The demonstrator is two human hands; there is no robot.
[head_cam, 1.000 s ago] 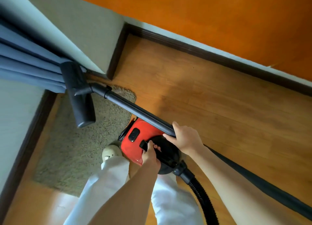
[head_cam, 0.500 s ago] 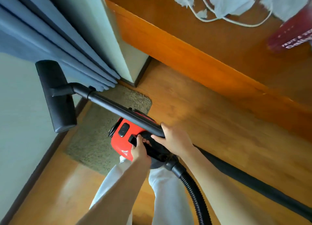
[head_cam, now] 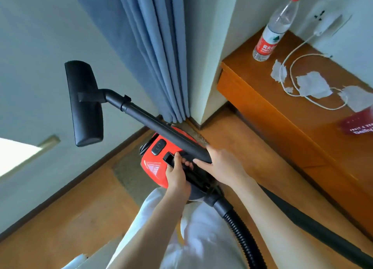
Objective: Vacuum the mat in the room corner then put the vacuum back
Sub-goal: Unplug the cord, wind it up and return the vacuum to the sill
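A red and black vacuum body [head_cam: 155, 163] hangs in the air in front of my legs. My left hand [head_cam: 176, 174] grips its black carry handle. My right hand [head_cam: 222, 163] is closed around the black wand [head_cam: 161, 127], which rises to the upper left. The black floor head [head_cam: 84, 103] at the wand's end is well off the floor, in front of the pale wall. The ribbed black hose [head_cam: 240, 234] runs down from the body to the bottom edge. The grey-beige mat [head_cam: 129, 172] lies in the room corner, mostly hidden behind the vacuum.
Blue curtains [head_cam: 159, 52] hang in the corner above the mat. A wooden cabinet [head_cam: 282, 127] on the right carries a water bottle [head_cam: 272, 32], a white cable [head_cam: 290, 75] and crumpled tissues [head_cam: 310, 85]. Dark baseboard lines the wood floor [head_cam: 60, 218].
The vacuum body and wand have come up further, the floor head now high against the wall. My view has tilted upward, showing the curtains and the cabinet top. Both hands keep their grips.
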